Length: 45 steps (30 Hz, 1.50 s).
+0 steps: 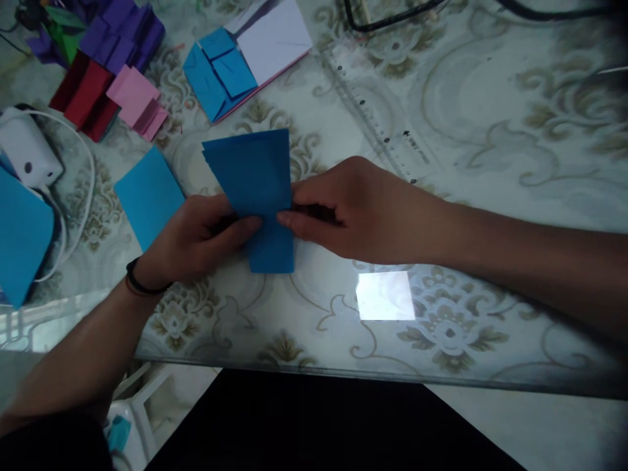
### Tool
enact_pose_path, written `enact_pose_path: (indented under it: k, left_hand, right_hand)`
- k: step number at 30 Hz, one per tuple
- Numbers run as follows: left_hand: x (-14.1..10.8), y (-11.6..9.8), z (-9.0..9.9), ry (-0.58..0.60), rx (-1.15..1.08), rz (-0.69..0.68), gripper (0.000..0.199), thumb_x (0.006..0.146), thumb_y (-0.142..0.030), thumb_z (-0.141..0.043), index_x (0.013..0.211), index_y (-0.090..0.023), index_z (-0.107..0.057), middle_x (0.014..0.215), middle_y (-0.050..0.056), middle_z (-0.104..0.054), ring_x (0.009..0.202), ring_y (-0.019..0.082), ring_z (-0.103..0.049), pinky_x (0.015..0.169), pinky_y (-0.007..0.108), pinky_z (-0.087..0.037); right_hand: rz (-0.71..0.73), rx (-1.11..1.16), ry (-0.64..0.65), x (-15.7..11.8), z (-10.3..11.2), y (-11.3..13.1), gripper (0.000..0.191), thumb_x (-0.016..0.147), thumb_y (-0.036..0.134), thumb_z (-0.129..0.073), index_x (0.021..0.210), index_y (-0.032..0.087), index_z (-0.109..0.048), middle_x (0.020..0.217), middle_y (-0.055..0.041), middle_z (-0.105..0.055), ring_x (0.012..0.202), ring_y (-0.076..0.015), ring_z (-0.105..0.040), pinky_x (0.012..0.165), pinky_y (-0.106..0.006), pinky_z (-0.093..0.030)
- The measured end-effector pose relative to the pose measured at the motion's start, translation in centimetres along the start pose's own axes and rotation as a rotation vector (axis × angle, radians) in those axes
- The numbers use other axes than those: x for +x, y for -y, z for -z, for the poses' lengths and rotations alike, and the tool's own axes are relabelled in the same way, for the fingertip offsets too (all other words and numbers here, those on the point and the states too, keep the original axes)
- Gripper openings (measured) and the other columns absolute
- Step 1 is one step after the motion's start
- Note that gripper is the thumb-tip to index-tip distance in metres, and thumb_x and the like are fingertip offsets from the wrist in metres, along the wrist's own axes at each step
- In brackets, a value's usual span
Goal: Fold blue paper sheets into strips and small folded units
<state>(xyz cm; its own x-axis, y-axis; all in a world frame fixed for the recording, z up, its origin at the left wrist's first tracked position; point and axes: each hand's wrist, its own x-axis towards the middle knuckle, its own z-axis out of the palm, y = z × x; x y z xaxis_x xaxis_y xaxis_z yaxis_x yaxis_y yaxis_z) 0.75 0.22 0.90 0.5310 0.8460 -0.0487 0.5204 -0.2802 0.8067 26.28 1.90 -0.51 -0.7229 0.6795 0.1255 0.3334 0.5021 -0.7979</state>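
Note:
A folded sheet of blue paper (258, 173) is held upright above the table, with several layers showing at its upper left corner. My left hand (201, 235) grips its left edge, thumb flat on the near face and fingers hidden behind. On the right edge, my right hand (343, 209) pinches the paper between thumb and fingers. Just beyond my left hand lies a blue paper square (150, 196) on the table. Farther back sits a folded blue paper piece (223, 72) beside a white paper sheet (275, 46).
Folded paper pieces in purple (122, 36), red (86, 95) and pink (138, 101) stand at the back left. A white device with a cable (32, 147) and more blue paper (22, 235) lie far left. A clear ruler (380, 121) rests behind my right hand.

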Motion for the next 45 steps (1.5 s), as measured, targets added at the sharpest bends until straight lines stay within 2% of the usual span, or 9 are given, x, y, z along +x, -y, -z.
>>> enact_pose_path:
  k: [3, 5, 13, 22, 28, 31, 35, 39, 45]
  left_hand:
    - [0.02, -0.02, -0.06, 0.054, 0.054, -0.087, 0.024, 0.103, -0.037, -0.063, 0.095, -0.019, -0.077, 0.066, -0.003, -0.067, 0.058, 0.012, -0.054, 0.052, 0.023, -0.045]
    - [0.03, -0.05, -0.08, 0.043, 0.052, -0.102, 0.023, 0.103, -0.035, -0.063, 0.098, -0.018, -0.077, 0.073, -0.002, -0.071, 0.061, 0.012, -0.056, 0.054, 0.023, -0.046]
    - [0.05, -0.24, -0.17, 0.029, 0.032, -0.105, 0.022, 0.103, -0.032, -0.064, 0.096, -0.015, -0.077, 0.079, -0.001, -0.075, 0.064, 0.011, -0.058, 0.059, 0.023, -0.047]
    - [0.12, -0.38, -0.3, 0.016, 0.046, -0.087, 0.02, 0.101, -0.033, -0.065, 0.09, -0.021, -0.076, 0.068, -0.003, -0.067, 0.058, 0.012, -0.056, 0.051, 0.024, -0.046]
    - [0.08, -0.38, -0.31, 0.016, 0.039, -0.091, 0.018, 0.102, -0.032, -0.064, 0.098, -0.021, -0.078, 0.08, -0.001, -0.075, 0.068, 0.014, -0.064, 0.058, 0.025, -0.052]
    - [0.03, -0.3, -0.3, 0.021, 0.034, -0.096, 0.019, 0.102, -0.031, -0.065, 0.098, -0.019, -0.079, 0.083, 0.0, -0.077, 0.07, 0.014, -0.065, 0.06, 0.025, -0.053]
    - [0.03, -0.1, -0.31, 0.005, 0.031, -0.133, 0.02, 0.102, -0.028, -0.066, 0.091, -0.015, -0.077, 0.075, -0.001, -0.072, 0.065, 0.011, -0.06, 0.056, 0.021, -0.049]
    - [0.1, -0.12, -0.36, 0.017, 0.028, -0.146, 0.015, 0.102, -0.023, -0.066, 0.098, -0.014, -0.077, 0.08, -0.002, -0.073, 0.068, 0.009, -0.061, 0.059, 0.018, -0.05]
    - [0.18, 0.03, -0.5, -0.011, 0.088, -0.2, 0.025, 0.104, -0.031, -0.062, 0.101, -0.012, -0.078, 0.084, -0.002, -0.074, 0.07, 0.009, -0.065, 0.06, 0.018, -0.055]
  right_hand:
    - [-0.005, -0.007, 0.003, -0.05, 0.0, -0.05, 0.039, 0.1, 0.03, -0.055, 0.065, 0.02, -0.039, 0.055, 0.0044, -0.04, 0.055, -0.0093, -0.039, 0.058, -0.029, -0.028]
    - [-0.005, -0.01, 0.007, -0.08, 0.0, -0.11, 0.038, 0.1, 0.03, -0.055, 0.066, 0.02, -0.04, 0.055, 0.0044, -0.041, 0.056, -0.0096, -0.039, 0.058, -0.029, -0.028]
    - [-0.015, 0.014, 0.004, -0.08, -0.03, -0.08, 0.038, 0.099, 0.03, -0.056, 0.066, 0.02, -0.041, 0.056, 0.004, -0.042, 0.058, -0.0096, -0.039, 0.06, -0.03, -0.028]
    - [0.017, 0.026, -0.017, -0.2, -0.06, -0.15, 0.04, 0.099, 0.028, -0.057, 0.065, 0.02, -0.04, 0.058, 0.0054, -0.04, 0.056, -0.0077, -0.037, 0.059, -0.029, -0.028]
    - [-0.024, 0.022, 0.009, -0.21, 0.14, 0.15, 0.039, 0.099, 0.023, -0.058, 0.066, 0.02, -0.038, 0.056, 0.0049, -0.039, 0.059, -0.0087, -0.038, 0.061, -0.03, -0.029]
    - [-0.01, 0.021, -0.006, -0.24, 0.1, 0.03, 0.041, 0.099, 0.025, -0.058, 0.064, 0.02, -0.037, 0.057, 0.0046, -0.04, 0.057, -0.0082, -0.038, 0.06, -0.03, -0.028]
    - [0.016, 0.015, -0.016, -0.22, 0.01, -0.12, 0.04, 0.099, 0.028, -0.057, 0.064, 0.019, -0.039, 0.057, 0.0046, -0.04, 0.056, -0.0079, -0.038, 0.06, -0.03, -0.027]
    - [-0.014, -0.001, -0.009, -0.08, -0.04, -0.05, 0.041, 0.1, 0.027, -0.056, 0.064, 0.019, -0.039, 0.055, 0.0048, -0.038, 0.057, -0.008, -0.038, 0.06, -0.029, -0.027]
    - [0.032, -0.009, -0.035, -0.12, -0.12, -0.18, 0.041, 0.099, 0.027, -0.058, 0.064, 0.018, -0.04, 0.056, 0.0061, -0.04, 0.055, -0.0054, -0.036, 0.057, -0.026, -0.026]
